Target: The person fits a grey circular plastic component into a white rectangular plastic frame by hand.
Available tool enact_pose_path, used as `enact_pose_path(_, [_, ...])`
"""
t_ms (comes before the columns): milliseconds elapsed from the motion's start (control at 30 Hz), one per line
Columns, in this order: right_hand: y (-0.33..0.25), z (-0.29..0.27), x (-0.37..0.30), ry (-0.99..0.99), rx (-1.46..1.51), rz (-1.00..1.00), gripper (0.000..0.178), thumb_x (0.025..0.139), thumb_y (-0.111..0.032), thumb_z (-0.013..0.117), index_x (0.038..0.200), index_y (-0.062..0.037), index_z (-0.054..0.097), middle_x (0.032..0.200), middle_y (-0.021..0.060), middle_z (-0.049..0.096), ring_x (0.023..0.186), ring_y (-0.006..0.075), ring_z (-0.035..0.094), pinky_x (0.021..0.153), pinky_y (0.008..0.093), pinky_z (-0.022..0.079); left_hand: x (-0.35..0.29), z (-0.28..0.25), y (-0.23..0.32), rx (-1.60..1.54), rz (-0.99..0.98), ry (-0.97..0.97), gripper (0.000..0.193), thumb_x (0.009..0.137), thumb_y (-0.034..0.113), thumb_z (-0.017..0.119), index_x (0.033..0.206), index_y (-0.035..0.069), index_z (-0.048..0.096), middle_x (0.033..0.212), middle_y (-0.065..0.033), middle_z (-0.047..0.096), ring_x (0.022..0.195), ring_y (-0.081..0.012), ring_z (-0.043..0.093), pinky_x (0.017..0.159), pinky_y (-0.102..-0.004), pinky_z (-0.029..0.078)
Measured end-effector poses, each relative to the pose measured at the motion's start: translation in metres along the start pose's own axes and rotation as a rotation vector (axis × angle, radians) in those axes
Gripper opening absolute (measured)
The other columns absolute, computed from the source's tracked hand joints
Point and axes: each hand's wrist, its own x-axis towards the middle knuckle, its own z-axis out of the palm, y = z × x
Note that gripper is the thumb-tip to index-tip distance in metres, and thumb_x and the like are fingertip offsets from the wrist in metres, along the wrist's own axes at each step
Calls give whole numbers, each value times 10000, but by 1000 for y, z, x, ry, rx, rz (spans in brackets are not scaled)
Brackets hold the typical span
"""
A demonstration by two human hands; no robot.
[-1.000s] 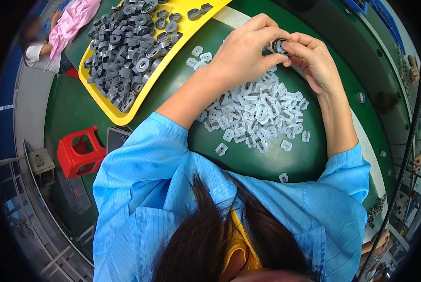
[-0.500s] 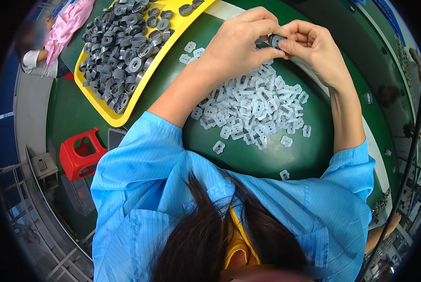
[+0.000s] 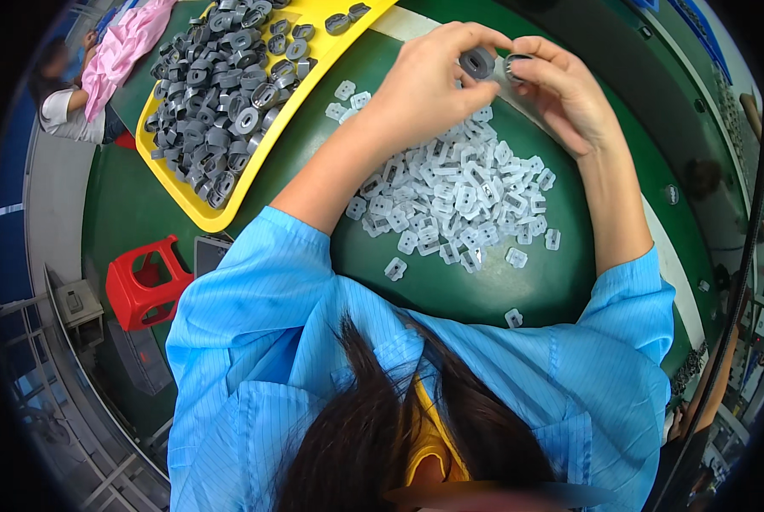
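Observation:
My left hand [image 3: 437, 78] pinches a dark grey oval plastic part with a slot in its middle [image 3: 476, 63] between thumb and fingers. Just right of it, my right hand [image 3: 565, 90] holds a small dark ring-shaped piece [image 3: 515, 67] by the fingertips, and a gap separates the two pieces. Below both hands, a heap of small translucent white plastic clips [image 3: 454, 200] lies spread on the green table [image 3: 476, 294]. At the upper left a yellow tray [image 3: 207, 219] carries a large pile of dark grey plastic parts [image 3: 203, 111].
A few loose clips [image 3: 345, 90] lie near my left wrist, and a single clip [image 3: 514, 317] is close to my body. A red stool [image 3: 147, 282] stands at the left. Another person [image 3: 62, 98] sits at the far left beside pink cloth [image 3: 126, 51].
My hands have moved apart, so the grey part in the left and the small ring in the right now show separately. The right hand has tilted, its fingers opening slightly.

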Motion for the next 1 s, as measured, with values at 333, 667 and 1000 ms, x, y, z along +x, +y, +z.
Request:
enact_pose_path(333, [8, -52, 6, 626, -1203, -205, 278, 779, -176, 686, 1026, -55, 648, 882, 60, 658, 809, 160, 612, 759, 280, 479, 7, -24, -26, -237, -255, 73, 325, 816, 69, 699, 1112, -12, 592, 1047, -133, 658, 972, -151, 634, 853, -261, 498])
enact_pose_path(667, [12, 28, -10, 35, -1208, -392, 194, 820, -177, 668, 941, -26, 680, 883, 97, 586, 783, 251, 592, 714, 354, 485, 7, -18, -31, -233, -258, 40, 331, 904, 201, 625, 1176, 17, 582, 970, -140, 679, 880, -142, 657, 798, -241, 517])
enact_pose_path(1000, [-18, 19, -12, -1, -505, -6, 124, 818, -120, 682, 899, -30, 661, 801, 8, 638, 647, 49, 527, 626, 210, 454, 9, -19, -10, -616, -478, -69, 344, 1011, 259, 417, 1203, 7, 552, 1009, -139, 644, 867, -157, 666, 806, -243, 549])
